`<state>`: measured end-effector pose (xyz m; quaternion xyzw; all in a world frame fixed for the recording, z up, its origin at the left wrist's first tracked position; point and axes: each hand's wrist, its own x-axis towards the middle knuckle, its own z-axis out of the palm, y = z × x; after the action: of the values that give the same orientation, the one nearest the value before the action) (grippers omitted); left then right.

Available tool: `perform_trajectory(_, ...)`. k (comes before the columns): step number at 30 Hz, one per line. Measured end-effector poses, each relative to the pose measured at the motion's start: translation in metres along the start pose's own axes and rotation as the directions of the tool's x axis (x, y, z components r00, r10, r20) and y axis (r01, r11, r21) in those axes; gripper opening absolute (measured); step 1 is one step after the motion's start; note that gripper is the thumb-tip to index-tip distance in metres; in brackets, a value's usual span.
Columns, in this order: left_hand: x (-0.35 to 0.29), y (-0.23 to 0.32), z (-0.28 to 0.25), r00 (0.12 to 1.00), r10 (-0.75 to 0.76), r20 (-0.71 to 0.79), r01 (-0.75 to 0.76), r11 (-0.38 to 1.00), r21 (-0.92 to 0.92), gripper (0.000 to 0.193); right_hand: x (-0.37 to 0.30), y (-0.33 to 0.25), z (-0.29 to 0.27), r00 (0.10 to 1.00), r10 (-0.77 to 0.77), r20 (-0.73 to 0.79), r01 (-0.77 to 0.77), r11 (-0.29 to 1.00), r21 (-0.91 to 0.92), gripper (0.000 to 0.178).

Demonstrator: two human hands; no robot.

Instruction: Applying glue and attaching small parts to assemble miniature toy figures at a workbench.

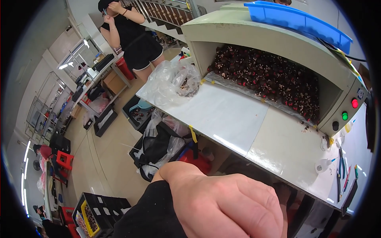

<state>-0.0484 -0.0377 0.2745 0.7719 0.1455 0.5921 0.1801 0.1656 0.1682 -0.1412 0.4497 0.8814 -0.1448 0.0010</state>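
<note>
Heap of small dark pieces (270, 79), flecked red and pale, fills the opening of the beige machine (234, 29), lying on a crinkled sheet (238, 89) whose edge comes out at the machine's front. The left hand (230, 206), judged by its angle, is in front of the machine and well apart from it; its fingers bend together with the tips hidden, so I cannot tell whether they close on anything. No right hand clearly shows. A red lamp (354, 103) and a green lamp (345, 116) glow at the machine's right end, so treating its inside as possibly hot seems wise for bare skin. Any handling of the heap is likely best slow and level, with the sheet kept flat: a few loose pieces (305, 127) lie just outside the machine's right corner and could roll. Between the plastic bag (162, 83) at the machine's left and the squeeze bottle (323, 166) before its right end, the white tabletop (222, 119) probably gives the best working room.
</note>
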Motion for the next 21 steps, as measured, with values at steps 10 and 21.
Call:
perform_trajectory(10,-0.016,0.002,0.038,0.952,-0.165,-0.257,0.075,0.942,-0.326,0.015,-0.001,-0.008,-0.001,0.999,0.048,-0.026,-0.048,0.999,-0.024,0.054)
perform_trajectory(21,-0.015,0.021,0.028,0.900,-0.287,-0.329,0.035,0.799,-0.600,0.015,-0.001,-0.017,-0.015,1.000,-0.005,-0.012,0.004,0.999,-0.048,0.055)
